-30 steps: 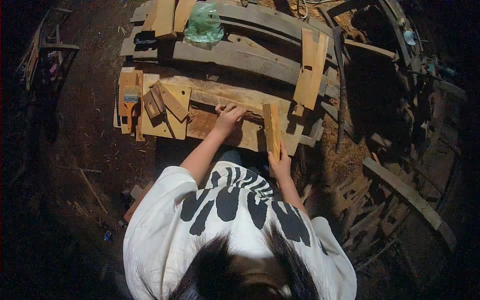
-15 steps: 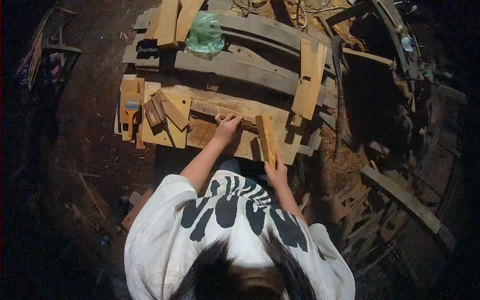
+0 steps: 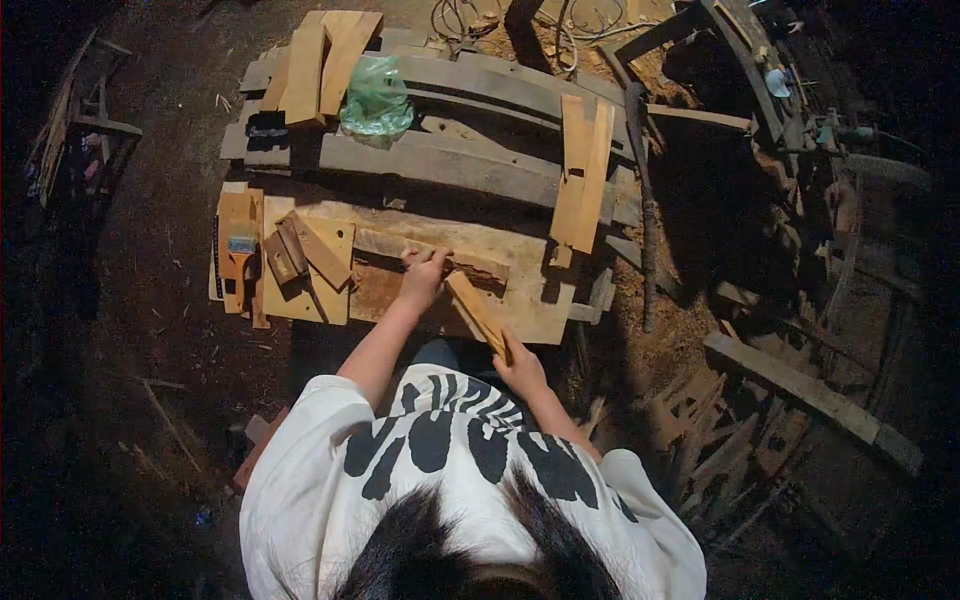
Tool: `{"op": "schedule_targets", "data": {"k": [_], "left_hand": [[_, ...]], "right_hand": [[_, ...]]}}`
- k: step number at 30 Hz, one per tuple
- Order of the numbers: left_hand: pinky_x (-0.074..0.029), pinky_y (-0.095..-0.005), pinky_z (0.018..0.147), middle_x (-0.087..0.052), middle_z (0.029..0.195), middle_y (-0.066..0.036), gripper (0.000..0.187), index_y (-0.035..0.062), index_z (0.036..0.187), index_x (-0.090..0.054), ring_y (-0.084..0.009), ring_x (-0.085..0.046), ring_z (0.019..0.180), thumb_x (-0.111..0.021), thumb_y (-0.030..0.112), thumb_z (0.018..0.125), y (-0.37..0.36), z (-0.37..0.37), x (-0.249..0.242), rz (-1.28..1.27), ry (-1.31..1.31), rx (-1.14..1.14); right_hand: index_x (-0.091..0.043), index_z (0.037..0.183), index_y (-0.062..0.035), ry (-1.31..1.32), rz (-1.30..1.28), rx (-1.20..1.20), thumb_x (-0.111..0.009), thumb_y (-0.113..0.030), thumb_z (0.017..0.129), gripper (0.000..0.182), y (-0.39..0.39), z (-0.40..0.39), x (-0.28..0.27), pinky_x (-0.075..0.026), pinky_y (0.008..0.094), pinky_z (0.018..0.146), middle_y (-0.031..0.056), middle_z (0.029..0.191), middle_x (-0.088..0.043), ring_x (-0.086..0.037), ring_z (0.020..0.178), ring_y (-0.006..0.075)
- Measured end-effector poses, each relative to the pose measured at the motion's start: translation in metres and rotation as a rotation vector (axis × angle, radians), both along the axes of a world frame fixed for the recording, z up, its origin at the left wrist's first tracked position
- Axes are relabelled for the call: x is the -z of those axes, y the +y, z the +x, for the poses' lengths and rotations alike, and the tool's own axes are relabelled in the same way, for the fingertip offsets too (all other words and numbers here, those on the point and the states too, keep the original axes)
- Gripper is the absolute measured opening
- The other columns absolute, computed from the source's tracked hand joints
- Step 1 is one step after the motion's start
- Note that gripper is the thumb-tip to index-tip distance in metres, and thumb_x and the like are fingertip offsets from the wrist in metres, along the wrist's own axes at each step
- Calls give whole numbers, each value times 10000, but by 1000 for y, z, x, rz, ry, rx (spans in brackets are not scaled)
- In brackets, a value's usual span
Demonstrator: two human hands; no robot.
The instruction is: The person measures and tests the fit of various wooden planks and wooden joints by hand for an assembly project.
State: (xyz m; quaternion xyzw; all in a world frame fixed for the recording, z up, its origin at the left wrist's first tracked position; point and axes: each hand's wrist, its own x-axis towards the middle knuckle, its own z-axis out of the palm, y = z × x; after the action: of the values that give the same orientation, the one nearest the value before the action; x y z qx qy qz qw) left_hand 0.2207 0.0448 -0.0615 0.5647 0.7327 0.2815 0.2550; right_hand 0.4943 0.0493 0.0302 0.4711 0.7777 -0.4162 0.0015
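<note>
No text, number or sign can be read; the black print [image 3: 431, 442] on the white shirt [image 3: 310, 470] cannot be deciphered.

The fingertips of the left hand [image 3: 424, 277] are too small to make out, so whether they grip the board [image 3: 390, 244] or only rest on it cannot be told. The right hand [image 3: 520, 368] covers the near end of the stick [image 3: 475, 310]; whether its far end touches the worktop [image 3: 537, 300] is unclear. The left forearm [image 3: 375, 345] hides part of the worktop's near edge. The contents of the green bag [image 3: 376, 103] cannot be made out, nor can the black thing [image 3: 267, 130] left of it. The far edge cuts off the cables [image 3: 575, 32], the near edge the hair [image 3: 400, 550]. A blue speck [image 3: 204, 516] at near left is too small to identify.
</note>
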Motion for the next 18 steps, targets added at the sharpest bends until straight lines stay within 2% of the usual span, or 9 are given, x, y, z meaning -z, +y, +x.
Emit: {"op": "schedule_targets", "data": {"k": [3,6,8,12,13,15,18], "left_hand": [[-270,-463,965,-587,1042,-141,488,99,1163,-490,-321,-548,1015,-716,192,740,1,0,2,18,7,-22],[-259,-458,967,-602,1020,-127,476,95,1165,-490,-299,-550,1018,-705,238,765,2,-1,-3,19,79,-10],[-257,-458,965,-614,993,-110,465,93,1158,-492,-285,-552,1018,-702,241,770,3,-2,-4,32,87,-15],[-252,-458,961,-643,924,-64,434,82,1133,-497,-254,-562,1007,-700,215,772,3,-2,-9,26,50,-14],[-252,-458,961,-643,924,-64,434,82,1133,-497,-254,-562,1007,-700,215,772,4,-3,-8,26,51,-16],[-282,-442,943,-646,883,-42,422,91,1119,-503,-247,-579,969,-704,201,765,5,-5,-9,49,-46,-17],[-321,-412,917,-641,876,-50,431,102,1122,-505,-252,-594,933,-711,180,752,7,-7,-13,81,6,12]], "right_hand": [[-373,1369,-93,-51,-68,-20,-651,-176,785,652,-1,-2,-3,-506,421,801,248,1138,-583,-606,978,387],[-371,1376,-101,8,26,-2,-644,-173,788,653,-4,-1,-2,-509,419,791,245,1130,-587,-608,966,389],[-369,1383,-106,-56,59,12,-637,-168,794,651,-4,-2,2,-512,416,775,238,1121,-594,-612,954,388],[-366,1389,-110,-113,4,-5,-628,-154,800,646,1,-1,2,-511,415,766,234,1114,-597,-615,939,387],[-362,1392,-110,-38,61,5,-611,-160,808,637,1,0,2,-512,422,759,231,1120,-596,-613,941,384],[-358,1395,-109,35,116,17,-594,-165,816,627,2,-2,0,-514,429,752,227,1127,-595,-612,944,380],[-352,1401,-112,-37,86,-29,-589,-152,815,633,6,-7,-2,-516,419,766,224,1156,-586,-611,962,374]]}}
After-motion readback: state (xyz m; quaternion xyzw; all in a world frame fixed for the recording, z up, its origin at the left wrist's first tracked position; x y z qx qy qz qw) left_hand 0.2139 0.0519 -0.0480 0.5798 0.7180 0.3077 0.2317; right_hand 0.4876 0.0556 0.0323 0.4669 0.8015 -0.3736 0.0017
